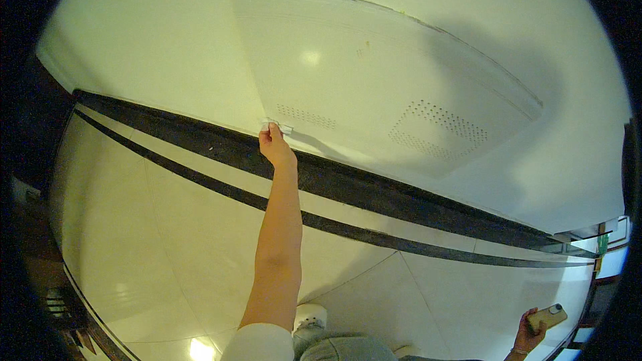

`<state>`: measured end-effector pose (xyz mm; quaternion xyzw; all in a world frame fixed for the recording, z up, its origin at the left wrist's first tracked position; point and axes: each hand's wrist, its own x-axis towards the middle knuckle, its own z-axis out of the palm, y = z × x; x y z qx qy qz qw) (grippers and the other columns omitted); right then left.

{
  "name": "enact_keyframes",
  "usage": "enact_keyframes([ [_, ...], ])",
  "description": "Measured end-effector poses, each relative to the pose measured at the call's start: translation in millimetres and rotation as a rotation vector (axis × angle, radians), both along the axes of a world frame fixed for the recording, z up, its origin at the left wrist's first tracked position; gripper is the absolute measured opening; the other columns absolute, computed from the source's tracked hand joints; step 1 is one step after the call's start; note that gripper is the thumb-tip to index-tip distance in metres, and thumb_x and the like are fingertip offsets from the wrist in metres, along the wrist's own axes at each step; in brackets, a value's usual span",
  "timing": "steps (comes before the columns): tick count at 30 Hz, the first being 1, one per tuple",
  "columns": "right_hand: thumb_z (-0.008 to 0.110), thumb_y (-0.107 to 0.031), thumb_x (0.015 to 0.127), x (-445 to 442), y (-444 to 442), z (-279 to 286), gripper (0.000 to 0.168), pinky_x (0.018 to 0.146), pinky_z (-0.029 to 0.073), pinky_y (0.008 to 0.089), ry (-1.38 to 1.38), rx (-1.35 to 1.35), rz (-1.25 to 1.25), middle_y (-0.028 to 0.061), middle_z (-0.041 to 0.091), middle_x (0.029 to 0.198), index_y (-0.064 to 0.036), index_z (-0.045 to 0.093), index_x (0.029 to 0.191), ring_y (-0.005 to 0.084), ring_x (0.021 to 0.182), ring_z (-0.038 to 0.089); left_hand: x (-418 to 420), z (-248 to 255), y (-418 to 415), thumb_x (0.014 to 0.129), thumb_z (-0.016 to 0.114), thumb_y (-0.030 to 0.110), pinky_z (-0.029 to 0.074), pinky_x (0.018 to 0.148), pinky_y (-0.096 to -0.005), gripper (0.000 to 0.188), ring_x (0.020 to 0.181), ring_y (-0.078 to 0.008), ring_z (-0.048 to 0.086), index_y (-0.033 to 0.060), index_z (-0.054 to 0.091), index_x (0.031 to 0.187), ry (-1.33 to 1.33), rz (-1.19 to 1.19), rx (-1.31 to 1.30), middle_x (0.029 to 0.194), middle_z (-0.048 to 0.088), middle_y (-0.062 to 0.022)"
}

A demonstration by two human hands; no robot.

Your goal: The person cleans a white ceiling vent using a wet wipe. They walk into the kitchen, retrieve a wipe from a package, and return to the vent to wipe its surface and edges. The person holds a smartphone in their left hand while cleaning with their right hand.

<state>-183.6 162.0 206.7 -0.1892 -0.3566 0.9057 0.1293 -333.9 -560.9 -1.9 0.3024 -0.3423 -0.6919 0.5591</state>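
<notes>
My left hand (277,149) reaches out to the wall. Between its thumb and fingers is a small white, crumpled piece (286,129), perhaps tissue or cloth; part of it is hidden by the fingers. It lies at the lower left corner of a white wall-mounted cover panel (346,75). Two groups of small vent holes, a short band (307,116) and a larger ring (476,133), pierce this panel. Dark grime runs along the panel's top edge, and a few faint marks show on its face. My right hand is out of view.
A black baseboard (341,180) and a thinner black floor strip (351,230) run below the wall. Pale tiles (200,240) cover the floor. My white shoe (312,315) stands below. At lower right, another person's hand (532,336) holds a phone (546,317).
</notes>
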Motion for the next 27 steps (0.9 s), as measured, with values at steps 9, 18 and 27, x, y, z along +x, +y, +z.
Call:
enact_keyframes([
  [9, 0.053, -0.005, 0.069, 10, 6, 7, 0.047, 0.085, 0.038, 0.0423, 0.035, 0.08, -0.022, 0.0201, 0.045, 0.103, 0.0, 0.036, 0.113, 0.0311, 0.097, 0.044, -24, 30, 84, 0.08, 0.051, 0.012, 0.039, 0.062, -0.0241, 0.01, 0.069, -0.0106, 0.046, 0.0023, 0.05, 0.083, -0.082, 0.01, 0.056, 0.075, 0.05, -0.0016],
  [18, 0.052, -0.006, 0.07, 8, -4, 6, 0.044, 0.086, 0.038, 0.0421, 0.103, 0.096, 0.061, 0.0197, 0.045, 0.102, 0.0, 0.04, 0.111, 0.032, 0.097, 0.044, -20, 24, 65, 0.08, 0.05, 0.011, 0.037, 0.057, -0.0256, 0.014, 0.064, -0.012, 0.044, -0.0008, 0.048, 0.073, -0.03, 0.086, 0.088, 0.07, 0.05, -0.0034],
  [27, 0.054, -0.004, 0.069, 0, 2, 4, 0.047, 0.085, 0.037, 0.0433, 0.008, 0.023, -0.113, 0.0209, 0.043, 0.106, -0.001, 0.038, 0.113, 0.033, 0.099, 0.042, -38, 12, 175, 0.079, 0.051, 0.011, 0.038, 0.061, -0.0234, 0.009, 0.068, -0.0107, 0.045, 0.0016, 0.05, 0.079, -0.114, -0.085, -0.009, 0.075, 0.05, -0.0032],
])
